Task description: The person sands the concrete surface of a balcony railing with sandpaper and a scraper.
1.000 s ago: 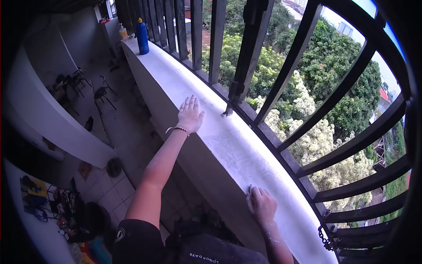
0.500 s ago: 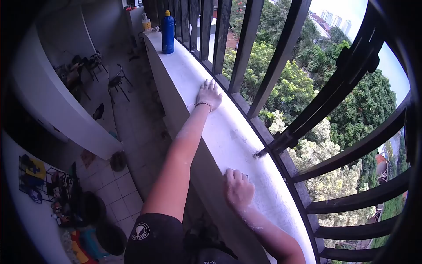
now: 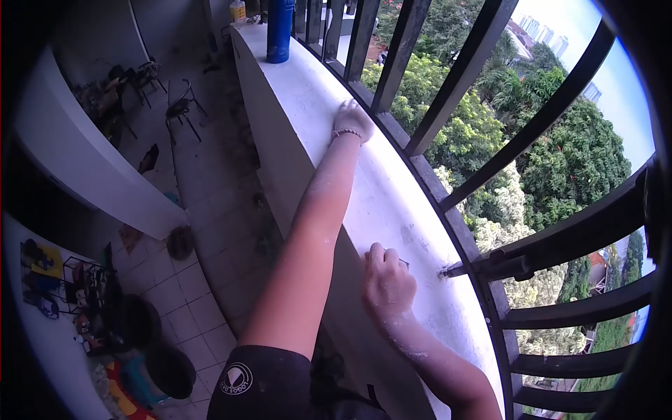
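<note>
My left hand [image 3: 353, 120], dusted with white powder and wearing a beaded bracelet, rests palm down on the white ledge [image 3: 381, 178], close to the foot of the dark railing. Nearer to me, my right hand [image 3: 390, 285] is closed over the ledge's inner edge, its knuckles and forearm also powdery. From under its fingers pokes the corner of a small dark flat piece [image 3: 404, 263]; I cannot tell what it is. Ahead of my left hand a blue bottle [image 3: 280, 31] stands upright on the ledge.
Dark railing bars [image 3: 483, 66] run along the ledge's outer side, with trees [image 3: 574, 154] beyond. A slanted brace [image 3: 518, 268] meets the ledge right of my right hand. Below left are a tiled floor [image 3: 185, 325], a chair [image 3: 183, 108], black tubs [image 3: 171, 371] and a pillar [image 3: 105, 161].
Both hands have slid forward along the ledge, away from me. The view has shifted, so the bottle's top is now cut off by the upper edge.
</note>
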Available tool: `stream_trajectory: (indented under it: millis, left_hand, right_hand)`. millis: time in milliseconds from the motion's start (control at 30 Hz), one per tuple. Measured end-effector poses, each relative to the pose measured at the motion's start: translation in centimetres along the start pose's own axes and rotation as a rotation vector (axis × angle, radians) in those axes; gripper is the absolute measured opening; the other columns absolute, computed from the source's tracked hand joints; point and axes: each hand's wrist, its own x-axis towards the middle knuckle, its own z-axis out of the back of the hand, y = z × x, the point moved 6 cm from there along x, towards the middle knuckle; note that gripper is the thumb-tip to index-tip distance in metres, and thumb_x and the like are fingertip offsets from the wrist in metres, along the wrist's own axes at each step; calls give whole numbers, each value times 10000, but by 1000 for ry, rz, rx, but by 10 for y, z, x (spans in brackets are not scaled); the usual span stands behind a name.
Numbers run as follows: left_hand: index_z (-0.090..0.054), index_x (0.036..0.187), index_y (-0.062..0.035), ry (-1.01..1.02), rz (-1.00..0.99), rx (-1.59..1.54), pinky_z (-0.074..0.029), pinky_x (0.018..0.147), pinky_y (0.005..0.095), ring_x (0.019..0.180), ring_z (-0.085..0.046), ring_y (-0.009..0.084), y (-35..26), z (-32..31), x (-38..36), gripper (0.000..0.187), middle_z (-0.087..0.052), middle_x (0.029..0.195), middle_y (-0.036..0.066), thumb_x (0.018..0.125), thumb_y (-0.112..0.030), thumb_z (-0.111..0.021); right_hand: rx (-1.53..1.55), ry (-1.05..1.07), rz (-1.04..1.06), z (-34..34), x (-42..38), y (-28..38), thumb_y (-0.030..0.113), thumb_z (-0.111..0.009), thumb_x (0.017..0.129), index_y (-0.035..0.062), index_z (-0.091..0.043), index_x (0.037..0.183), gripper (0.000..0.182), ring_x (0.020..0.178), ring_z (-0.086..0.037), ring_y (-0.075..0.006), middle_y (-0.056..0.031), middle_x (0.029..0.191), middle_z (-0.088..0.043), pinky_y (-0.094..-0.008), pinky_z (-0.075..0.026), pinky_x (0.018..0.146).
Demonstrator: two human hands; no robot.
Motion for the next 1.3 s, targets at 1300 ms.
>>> stream_trajectory:
  millis: [1300]
  left_hand:
    - [-194,1588,98,115,-727,28,-139,1277,499,1582,-143,362,-245,53,-489,861,-152,1689,256,1017,-478,-482]
  right_hand:
    - [-365,-1015,-649,184,-525,-162,189,-540,1045,-16,-513,783,334,522,-513,-379,-180,620,-482,-468,-356,497]
